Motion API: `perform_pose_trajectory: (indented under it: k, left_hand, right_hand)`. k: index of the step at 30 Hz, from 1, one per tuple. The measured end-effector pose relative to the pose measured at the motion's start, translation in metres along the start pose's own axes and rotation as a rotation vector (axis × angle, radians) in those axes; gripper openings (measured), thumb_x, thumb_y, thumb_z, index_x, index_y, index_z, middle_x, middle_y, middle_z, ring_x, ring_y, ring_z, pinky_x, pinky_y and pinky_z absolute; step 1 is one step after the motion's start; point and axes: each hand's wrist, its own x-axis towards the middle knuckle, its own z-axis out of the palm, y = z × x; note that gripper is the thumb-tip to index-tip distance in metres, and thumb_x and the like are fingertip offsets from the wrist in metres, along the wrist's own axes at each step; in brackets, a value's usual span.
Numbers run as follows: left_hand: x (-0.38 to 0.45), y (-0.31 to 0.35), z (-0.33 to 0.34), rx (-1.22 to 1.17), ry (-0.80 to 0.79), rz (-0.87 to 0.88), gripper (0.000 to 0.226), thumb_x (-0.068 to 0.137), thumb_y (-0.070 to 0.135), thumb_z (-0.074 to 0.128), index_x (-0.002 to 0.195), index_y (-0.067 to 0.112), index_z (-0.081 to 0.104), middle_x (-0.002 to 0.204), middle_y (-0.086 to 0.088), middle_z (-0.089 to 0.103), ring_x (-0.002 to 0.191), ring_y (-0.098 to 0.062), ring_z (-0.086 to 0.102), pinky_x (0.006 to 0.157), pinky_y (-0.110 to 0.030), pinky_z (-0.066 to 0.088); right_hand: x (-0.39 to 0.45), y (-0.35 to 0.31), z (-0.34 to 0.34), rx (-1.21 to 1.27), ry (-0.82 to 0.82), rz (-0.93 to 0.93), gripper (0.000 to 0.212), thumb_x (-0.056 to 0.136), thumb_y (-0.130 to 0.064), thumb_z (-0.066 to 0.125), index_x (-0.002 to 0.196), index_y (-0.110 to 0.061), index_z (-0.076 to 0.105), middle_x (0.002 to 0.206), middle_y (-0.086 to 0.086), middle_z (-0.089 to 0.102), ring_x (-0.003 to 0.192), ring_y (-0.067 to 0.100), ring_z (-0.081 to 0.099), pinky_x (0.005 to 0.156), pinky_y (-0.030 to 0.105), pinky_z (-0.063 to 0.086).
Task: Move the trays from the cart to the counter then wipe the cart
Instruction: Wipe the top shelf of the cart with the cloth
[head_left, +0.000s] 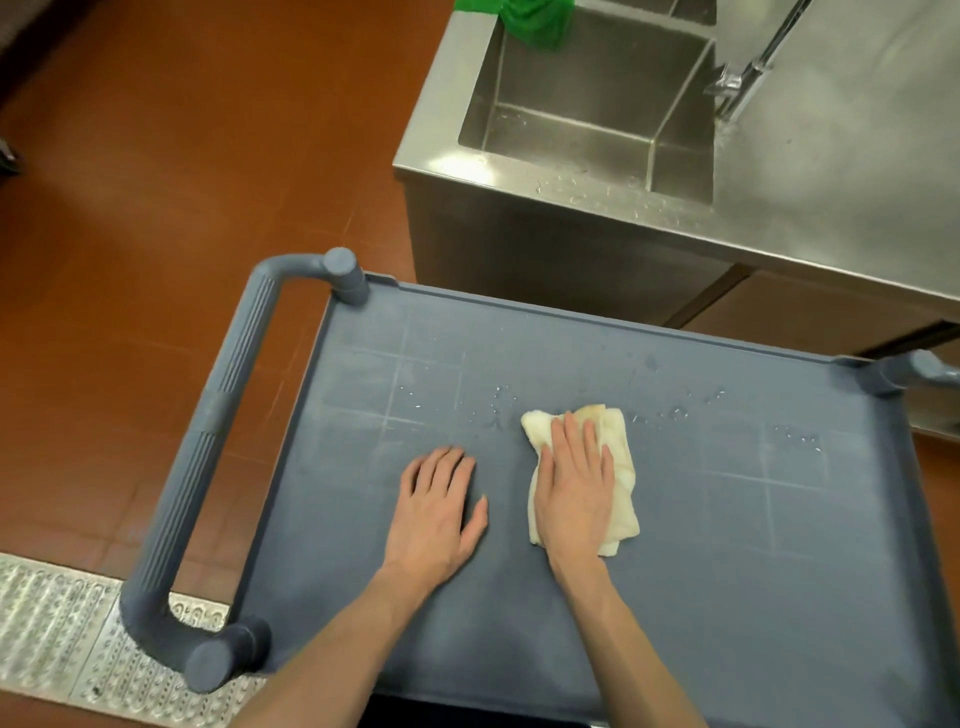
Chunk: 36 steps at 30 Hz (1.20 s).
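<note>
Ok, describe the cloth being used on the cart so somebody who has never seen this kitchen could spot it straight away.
Start at the grey-blue cart in front of the steel sink. On its top shelf, near the middle, the right hand presses flat on a folded cloth. It is cream-white, unlike the green cloth draped over the sink's far edge, and it lies just below a line of water droplets.

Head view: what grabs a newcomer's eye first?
The two bare hands flat on the grey-blue cart top: the right hand presses a cream cloth near the middle, and the left hand rests open beside it. Water droplets dot the surface beyond the cloth. At the upper right sits a steel sink with a green cloth over its far rim.
</note>
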Motion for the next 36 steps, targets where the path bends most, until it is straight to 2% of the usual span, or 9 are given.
perform_pose_trajectory:
  k: [4, 9, 12, 17, 24, 29, 33, 36]
  left_hand:
    - [-0.002, -0.004, -0.001, -0.087, 0.031, 0.003, 0.047, 0.098, 0.04, 0.054, 0.131, 0.007, 0.065, 0.136, -0.01, 0.063, 0.129, -0.029, 0.057, 0.116, -0.044, 0.034]
    - [-0.004, -0.027, -0.011, -0.15, 0.025, -0.011, 0.046, 0.1, 0.037, 0.052, 0.133, 0.007, 0.062, 0.137, -0.01, 0.062, 0.129, -0.029, 0.056, 0.113, -0.043, 0.038]
    - [-0.004, -0.053, -0.02, -0.116, 0.023, -0.02, 0.046, 0.099, 0.037, 0.052, 0.133, 0.008, 0.062, 0.137, -0.009, 0.061, 0.129, -0.029, 0.057, 0.112, -0.042, 0.038]
    - [-0.001, -0.094, -0.031, -0.07, 0.067, -0.064, 0.046, 0.098, 0.035, 0.051, 0.131, 0.005, 0.064, 0.136, -0.013, 0.063, 0.128, -0.032, 0.058, 0.11, -0.046, 0.041]
    - [-0.004, -0.103, -0.032, -0.012, 0.075, -0.09, 0.044, 0.1, 0.035, 0.051, 0.131, 0.006, 0.062, 0.135, -0.012, 0.062, 0.129, -0.031, 0.057, 0.111, -0.047, 0.042]
    - [-0.002, -0.103, -0.033, 0.004, 0.103, -0.093, 0.045, 0.099, 0.035, 0.053, 0.133, 0.006, 0.061, 0.133, -0.013, 0.062, 0.128, -0.031, 0.056, 0.115, -0.048, 0.038]
    - [-0.003, -0.103, -0.031, 0.0, 0.096, -0.091, 0.046, 0.099, 0.035, 0.053, 0.135, 0.007, 0.06, 0.134, -0.012, 0.062, 0.128, -0.03, 0.057, 0.117, -0.048, 0.038]
    - [-0.003, -0.105, -0.03, -0.014, 0.116, -0.088, 0.046, 0.099, 0.035, 0.052, 0.134, 0.007, 0.061, 0.133, -0.012, 0.063, 0.127, -0.029, 0.057, 0.117, -0.047, 0.037]
  right_hand:
    - [-0.002, -0.044, 0.012, -0.048, -0.036, -0.121, 0.043, 0.102, -0.026, 0.044, 0.141, -0.019, 0.059, 0.15, 0.001, 0.058, 0.145, 0.021, 0.04, 0.117, 0.041, 0.026]
    - [-0.004, -0.054, 0.017, -0.03, -0.071, -0.132, 0.048, 0.105, -0.03, 0.035, 0.145, -0.018, 0.057, 0.153, 0.0, 0.056, 0.147, 0.027, 0.047, 0.119, 0.041, 0.024]
    - [-0.003, -0.044, 0.012, 0.002, -0.052, -0.057, 0.05, 0.107, -0.033, 0.031, 0.146, -0.018, 0.058, 0.153, -0.002, 0.056, 0.148, 0.025, 0.045, 0.119, 0.041, 0.023]
    - [0.0, -0.017, 0.004, 0.045, 0.014, 0.174, 0.051, 0.108, -0.034, 0.028, 0.149, -0.02, 0.054, 0.157, -0.003, 0.051, 0.152, 0.024, 0.037, 0.123, 0.046, 0.023]
    - [0.002, -0.037, 0.011, 0.039, 0.051, 0.233, 0.047, 0.11, -0.031, 0.028, 0.147, -0.017, 0.053, 0.156, -0.001, 0.051, 0.151, 0.027, 0.037, 0.121, 0.047, 0.028]
    - [0.004, -0.075, 0.022, 0.029, 0.045, 0.156, 0.047, 0.109, -0.03, 0.031, 0.146, -0.016, 0.056, 0.155, 0.001, 0.053, 0.149, 0.029, 0.042, 0.12, 0.045, 0.028]
    - [0.007, -0.114, 0.034, 0.008, 0.041, 0.031, 0.042, 0.106, -0.026, 0.04, 0.142, -0.016, 0.06, 0.151, 0.003, 0.057, 0.145, 0.03, 0.048, 0.117, 0.043, 0.029]
    - [0.01, -0.142, 0.042, -0.032, 0.014, -0.068, 0.044, 0.105, -0.028, 0.039, 0.141, -0.016, 0.061, 0.151, 0.003, 0.058, 0.144, 0.027, 0.05, 0.117, 0.041, 0.027]
